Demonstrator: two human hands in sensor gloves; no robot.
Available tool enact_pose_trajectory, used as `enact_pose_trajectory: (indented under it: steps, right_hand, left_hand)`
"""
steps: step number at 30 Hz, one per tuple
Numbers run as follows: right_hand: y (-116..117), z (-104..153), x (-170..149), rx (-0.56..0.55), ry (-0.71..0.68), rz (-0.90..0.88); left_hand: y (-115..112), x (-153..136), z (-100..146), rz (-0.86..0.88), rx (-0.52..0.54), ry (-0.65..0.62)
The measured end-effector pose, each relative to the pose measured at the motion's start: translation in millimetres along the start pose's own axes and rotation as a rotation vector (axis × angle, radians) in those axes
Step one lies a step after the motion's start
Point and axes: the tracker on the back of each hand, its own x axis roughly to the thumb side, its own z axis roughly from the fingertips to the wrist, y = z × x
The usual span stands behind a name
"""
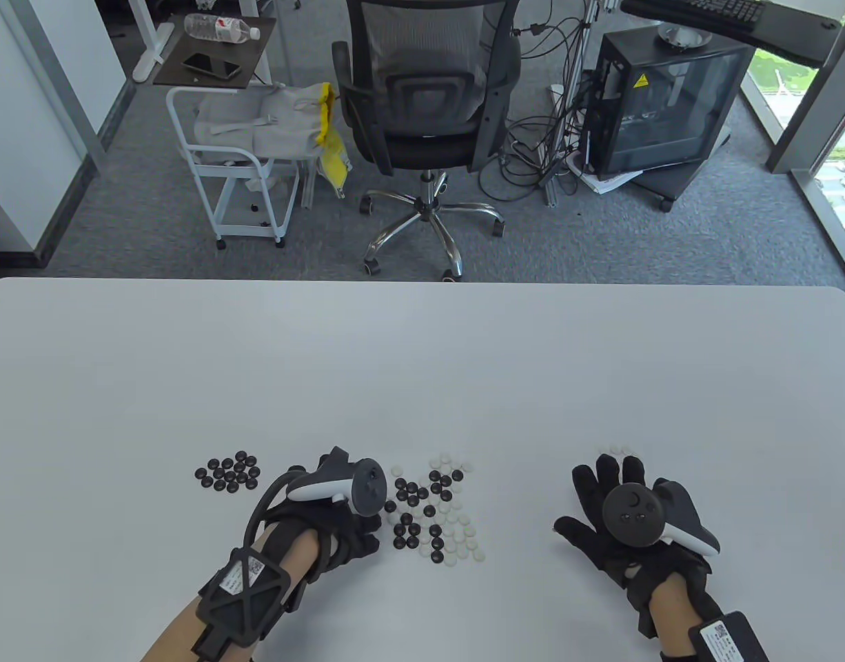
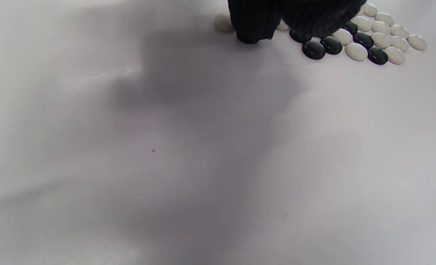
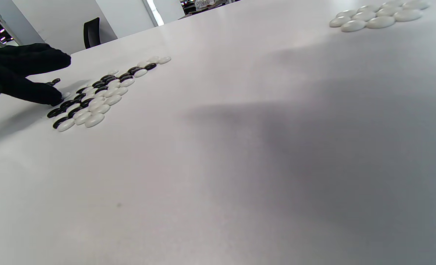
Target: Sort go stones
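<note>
Table view is showing the left hand (image 1: 340, 514), fingers curling, touching the mixed pile's (image 1: 433, 510) left edge; the right hand (image 1: 619, 524) is lying spread right of it.

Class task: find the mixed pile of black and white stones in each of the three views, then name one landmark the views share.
Table view: mixed pile, lower centre, between both hands.
Left wrist view: mixed pile, top right, beside the gloved fingers.
Right wrist view: mixed pile, upper left.
Shared landmark: the left hand touching the pile's edge.
</note>
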Motion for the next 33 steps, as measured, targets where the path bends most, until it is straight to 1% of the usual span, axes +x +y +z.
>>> enact_pose_trajectory:
  steps: [2,4,8,11,15,18,20,25,31,33]
  right_hand:
    - [0,0,0,0.003,0.000,0.001]
    - [1,0,0,0.005,-0.001,0.003]
    - [1,-1,0,0.011,0.002,0.003]
    - [1,-1,1,0.011,0.004,0.003]
    - [1,-1,1,0.014,0.008,0.003]
    - [1,-1,2,0.017,0.009,0.005]
    - [1,-2,2,0.018,0.009,0.007]
    - [1,-2,2,0.019,0.011,0.005]
    - [1,-1,2,0.014,0.010,0.003]
    - [1,-1,2,0.014,0.009,0.002]
  left_hand:
    - [-7,-7,7,0.018,0.008,0.001]
    - [-14,-20,17,0.031,0.015,0.035]
    - [-24,-56,36,0.072,0.021,0.133]
    - [-31,-89,47,0.142,0.017,0.217]
    - [-35,-123,56,0.194,0.019,0.329]
    - [-37,-142,54,0.264,0.020,0.350]
    - [-36,-150,52,0.304,0.022,0.355]
    - [-32,-160,45,0.355,0.027,0.366]
    - [-26,-166,40,0.393,0.022,0.378]
    - [-21,-164,44,0.398,0.039,0.380]
